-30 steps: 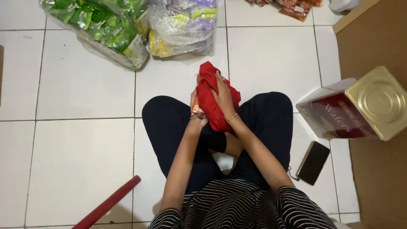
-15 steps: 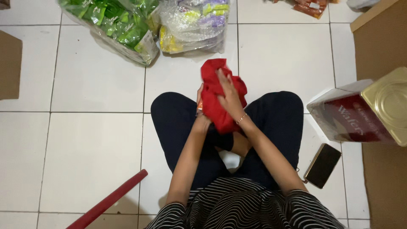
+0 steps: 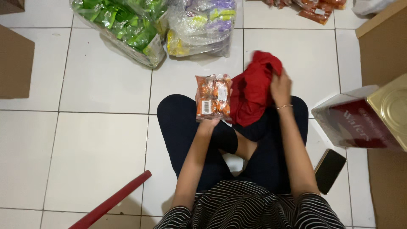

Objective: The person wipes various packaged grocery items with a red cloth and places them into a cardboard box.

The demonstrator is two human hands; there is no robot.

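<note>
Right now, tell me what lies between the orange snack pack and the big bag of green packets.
Head view: only bare white tile floor lies between the orange snack pack, held in the left hand, and the bag of green packets.

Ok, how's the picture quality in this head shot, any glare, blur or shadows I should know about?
Head view: even indoor light, with soft sheen on the white floor tiles and glare on the clear bags of green packets; the right hand on the red bag is slightly motion-blurred; the orange snack pack in the left hand stays fairly sharp; shadows are faint.
</note>
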